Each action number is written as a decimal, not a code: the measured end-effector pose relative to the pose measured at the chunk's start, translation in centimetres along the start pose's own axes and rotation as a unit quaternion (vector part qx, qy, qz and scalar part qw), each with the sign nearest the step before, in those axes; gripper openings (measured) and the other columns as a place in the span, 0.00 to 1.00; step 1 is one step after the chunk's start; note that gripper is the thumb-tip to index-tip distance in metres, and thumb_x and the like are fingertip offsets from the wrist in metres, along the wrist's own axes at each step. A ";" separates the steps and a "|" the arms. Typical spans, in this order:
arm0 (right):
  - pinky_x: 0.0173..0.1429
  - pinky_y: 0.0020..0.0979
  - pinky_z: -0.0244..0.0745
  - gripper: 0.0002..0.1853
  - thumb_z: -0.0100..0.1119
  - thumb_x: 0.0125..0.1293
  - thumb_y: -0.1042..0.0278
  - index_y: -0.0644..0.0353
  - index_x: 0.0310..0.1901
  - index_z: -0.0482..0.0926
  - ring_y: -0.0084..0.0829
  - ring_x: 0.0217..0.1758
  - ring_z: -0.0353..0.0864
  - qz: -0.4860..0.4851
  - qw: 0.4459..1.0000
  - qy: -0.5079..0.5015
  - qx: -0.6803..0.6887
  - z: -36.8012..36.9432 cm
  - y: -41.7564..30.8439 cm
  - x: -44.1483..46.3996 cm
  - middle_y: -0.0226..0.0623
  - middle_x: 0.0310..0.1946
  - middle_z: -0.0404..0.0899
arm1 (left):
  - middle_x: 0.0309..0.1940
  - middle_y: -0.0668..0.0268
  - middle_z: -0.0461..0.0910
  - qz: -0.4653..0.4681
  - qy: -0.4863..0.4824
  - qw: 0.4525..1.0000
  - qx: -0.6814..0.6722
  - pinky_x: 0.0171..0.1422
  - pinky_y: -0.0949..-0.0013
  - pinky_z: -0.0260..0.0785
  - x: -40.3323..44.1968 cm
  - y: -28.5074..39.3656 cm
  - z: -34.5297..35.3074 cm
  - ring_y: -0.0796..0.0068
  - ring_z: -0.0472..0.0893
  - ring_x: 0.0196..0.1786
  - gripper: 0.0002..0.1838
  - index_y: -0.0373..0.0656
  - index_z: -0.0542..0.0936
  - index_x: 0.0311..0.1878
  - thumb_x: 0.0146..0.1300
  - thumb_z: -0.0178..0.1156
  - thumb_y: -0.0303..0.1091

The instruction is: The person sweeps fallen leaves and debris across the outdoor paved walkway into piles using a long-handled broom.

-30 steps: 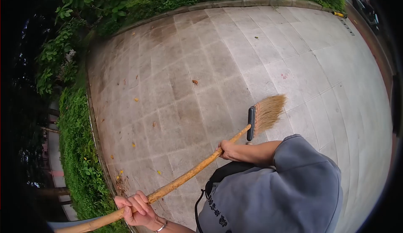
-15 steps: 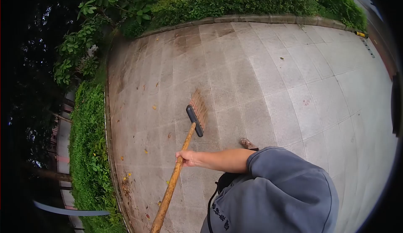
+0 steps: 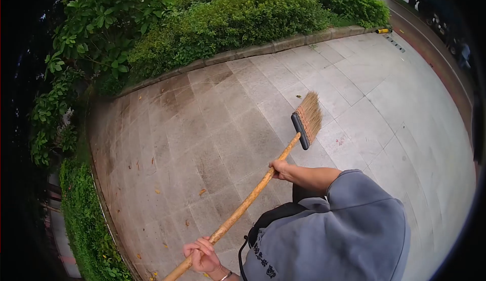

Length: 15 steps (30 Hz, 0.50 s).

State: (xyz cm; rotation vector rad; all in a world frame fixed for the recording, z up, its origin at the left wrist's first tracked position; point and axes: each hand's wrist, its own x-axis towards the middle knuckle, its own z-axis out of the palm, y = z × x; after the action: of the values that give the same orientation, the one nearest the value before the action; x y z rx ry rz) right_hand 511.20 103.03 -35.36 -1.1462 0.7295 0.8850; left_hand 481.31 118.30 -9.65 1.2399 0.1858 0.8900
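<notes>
Broom (image 3: 300,130) angled beyond right hand (image 3: 280,169), over paving (image 3: 228,139). Right hand curled round lower handle (image 3: 243,206), probably for steering; left hand (image 3: 203,257) wrapped higher, seemingly for leverage.

No text can be read with certainty. A short row of dark characters (image 3: 265,259) stands on the front of the grey shirt (image 3: 349,225), near 6 o'clock in the view, running from its 11 o'clock end towards 5 o'clock; they are too small and blurred to make out. Faint red marks (image 3: 339,141) on the paving (image 3: 354,129), just past 3 o'clock, show no readable letter or number.
</notes>
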 end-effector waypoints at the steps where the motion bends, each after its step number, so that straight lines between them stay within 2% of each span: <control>1: 0.34 0.43 0.83 0.08 0.54 0.55 0.73 0.63 0.35 0.69 0.34 0.27 0.78 -0.007 0.999 0.032 0.022 -2.7 -1.9 3.7 0.38 0.27 0.74 | 0.15 0.65 0.71 -0.023 -0.059 0.998 -0.006 0.51 0.54 0.67 1.8 -2.2 3.0 0.70 0.73 0.23 0.07 0.39 0.69 0.33 0.60 0.52 0.32; 3: 0.32 0.41 0.81 0.04 0.49 0.56 0.71 0.60 0.33 0.68 0.33 0.23 0.76 0.043 0.996 0.022 0.075 -8.5 -5.7 8.8 0.37 0.23 0.71 | 0.17 0.62 0.72 -0.076 -0.173 0.981 0.052 0.55 0.53 0.66 4.3 -5.7 8.2 0.65 0.76 0.28 0.13 0.38 0.72 0.32 0.60 0.55 0.40; 4: 0.32 0.40 0.80 0.05 0.49 0.56 0.72 0.61 0.34 0.67 0.33 0.22 0.74 0.053 0.993 0.067 0.075 -9.7 -7.8 7.7 0.36 0.23 0.70 | 0.17 0.62 0.72 -0.076 -0.165 0.982 0.053 0.55 0.53 0.66 5.2 -7.0 10.0 0.65 0.76 0.28 0.13 0.38 0.72 0.32 0.60 0.55 0.40; 5: 0.29 0.39 0.79 0.07 0.48 0.56 0.74 0.62 0.37 0.66 0.33 0.20 0.73 0.043 0.988 0.113 0.100 -10.7 -7.5 10.7 0.37 0.23 0.69 | 0.18 0.62 0.73 -0.096 -0.182 0.978 0.035 0.55 0.52 0.66 6.1 -8.1 11.5 0.64 0.77 0.29 0.14 0.37 0.73 0.33 0.59 0.56 0.41; 6: 0.29 0.39 0.79 0.07 0.48 0.56 0.74 0.62 0.37 0.66 0.33 0.20 0.73 0.053 0.988 0.112 0.094 -10.5 -7.0 11.8 0.37 0.23 0.69 | 0.18 0.62 0.74 -0.120 -0.199 0.973 0.019 0.55 0.51 0.66 6.9 -8.7 12.5 0.64 0.78 0.30 0.15 0.36 0.73 0.33 0.59 0.58 0.41; 8: 0.27 0.39 0.78 0.09 0.47 0.56 0.76 0.62 0.40 0.64 0.34 0.19 0.72 0.141 0.980 0.100 0.099 -10.1 -7.0 14.0 0.38 0.24 0.68 | 0.17 0.62 0.72 -0.118 -0.170 0.978 0.032 0.54 0.52 0.66 8.1 -8.6 13.1 0.65 0.77 0.28 0.14 0.37 0.72 0.32 0.60 0.56 0.40; 10: 0.25 0.40 0.77 0.15 0.47 0.54 0.81 0.64 0.46 0.64 0.35 0.20 0.73 0.125 0.985 0.087 0.083 -5.9 -8.6 11.8 0.40 0.25 0.68 | 0.14 0.63 0.71 -0.097 -0.085 0.989 0.071 0.56 0.51 0.66 7.7 -7.4 12.9 0.66 0.75 0.24 0.14 0.39 0.71 0.32 0.61 0.55 0.41; 12: 0.26 0.42 0.78 0.18 0.48 0.52 0.82 0.65 0.47 0.64 0.36 0.22 0.75 0.131 0.990 0.053 0.018 -0.9 -10.1 8.5 0.41 0.26 0.69 | 0.11 0.68 0.66 -0.027 0.016 0.994 0.103 0.46 0.60 0.68 7.2 -5.6 14.4 0.74 0.69 0.19 0.12 0.42 0.69 0.32 0.65 0.50 0.41; 13: 0.26 0.43 0.78 0.19 0.50 0.52 0.83 0.65 0.48 0.64 0.37 0.23 0.76 0.148 0.988 0.031 -0.012 1.4 -10.5 7.8 0.42 0.26 0.70 | 0.11 0.69 0.63 -0.018 0.069 0.987 0.145 0.42 0.62 0.65 6.5 -4.0 16.6 0.74 0.66 0.18 0.11 0.41 0.68 0.33 0.66 0.47 0.39; 15: 0.28 0.44 0.78 0.10 0.53 0.52 0.81 0.66 0.37 0.69 0.35 0.21 0.76 0.133 0.987 -0.027 -0.081 6.3 -11.2 5.5 0.39 0.21 0.71 | 0.12 0.70 0.60 0.007 0.156 0.964 0.216 0.38 0.64 0.64 5.5 -1.7 21.2 0.75 0.63 0.18 0.10 0.42 0.66 0.34 0.68 0.45 0.38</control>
State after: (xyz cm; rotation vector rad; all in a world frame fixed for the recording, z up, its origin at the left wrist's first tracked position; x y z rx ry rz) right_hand 523.92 108.44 -33.43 -1.1803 0.7889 1.2136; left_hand 497.85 106.24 -1.75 1.4970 0.6521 1.0906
